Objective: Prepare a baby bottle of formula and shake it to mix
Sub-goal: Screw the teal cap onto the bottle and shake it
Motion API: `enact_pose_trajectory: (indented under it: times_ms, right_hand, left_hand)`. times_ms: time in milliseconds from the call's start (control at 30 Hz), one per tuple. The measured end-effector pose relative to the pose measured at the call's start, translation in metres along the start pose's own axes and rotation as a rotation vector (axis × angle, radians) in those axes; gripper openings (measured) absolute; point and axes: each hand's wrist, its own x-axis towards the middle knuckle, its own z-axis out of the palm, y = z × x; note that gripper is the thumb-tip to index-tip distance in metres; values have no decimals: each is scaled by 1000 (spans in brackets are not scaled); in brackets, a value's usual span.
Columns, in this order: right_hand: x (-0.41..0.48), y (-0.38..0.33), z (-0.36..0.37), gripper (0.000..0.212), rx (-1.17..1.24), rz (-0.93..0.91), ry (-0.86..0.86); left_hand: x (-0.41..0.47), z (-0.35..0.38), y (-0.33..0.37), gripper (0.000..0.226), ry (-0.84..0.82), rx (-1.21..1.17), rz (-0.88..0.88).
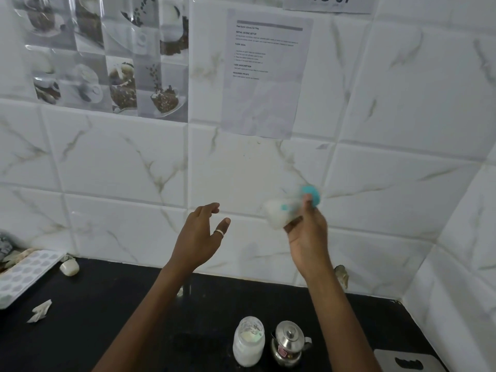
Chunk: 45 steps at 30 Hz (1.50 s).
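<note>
My right hand (308, 237) is raised in front of the tiled wall and grips a baby bottle (281, 210) with a teal cap. The bottle lies tilted, is motion-blurred and looks white with milky liquid. My left hand (200, 237) hovers to its left at about the same height, fingers spread and holding nothing, a ring on the thumb. Down on the black counter stand a clear jar of white formula powder (248, 342) and, right beside it, a small steel kettle (288, 343) with a lid.
A white ice-cube tray (24, 272) lies at the counter's left edge, with a small white object (69, 267) and a scrap of paper (40, 310) near it. A grey board with a handle slot (402, 361) sits at the lower right. Tiled walls meet in a corner at the right.
</note>
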Motion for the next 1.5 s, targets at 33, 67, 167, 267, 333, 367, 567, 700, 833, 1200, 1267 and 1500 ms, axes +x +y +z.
enact_pose_trajectory:
  times_ms: [33, 67, 167, 267, 333, 367, 567, 700, 833, 1200, 1267, 1500]
  right_hand:
    - [5, -6, -1, 44, 128, -35, 43]
    - [8, -10, -1, 46, 201, -64, 75]
    - [3, -4, 4, 44, 48, -29, 64]
    - [-4, 7, 6, 40, -191, 38, -59]
    - [-1, 0, 3, 41, -66, 1, -15]
    - [2, -6, 2, 44, 53, -25, 24]
    - [-2, 3, 7, 43, -41, 9, 58]
    - [-7, 14, 4, 55, -160, 30, -43]
    - [7, -11, -3, 49, 225, -84, 78]
    - [9, -20, -6, 46, 220, -101, 102]
    - [7, -18, -3, 42, 187, -89, 111]
    - [0, -4, -6, 49, 2, -37, 31]
  left_hand:
    - [0, -1, -1, 53, 3, 3, -2]
    - [0, -1, -3, 53, 6, 5, -4]
    - [2, -1, -4, 53, 7, 8, -9]
    - [3, 2, -1, 54, -3, 4, -5]
    - [3, 3, 0, 54, -10, 2, 1]
    - [3, 3, 0, 53, -9, 3, 3]
    - [4, 2, -1, 53, 0, -2, -9]
    - [3, 4, 1, 53, -11, -1, 8]
    - [1, -2, -4, 53, 3, -2, -7]
    - [0, -3, -4, 53, -4, 3, -7]
    - [1, -3, -5, 53, -3, 4, -13]
    - [1, 2, 1, 53, -16, -11, 3]
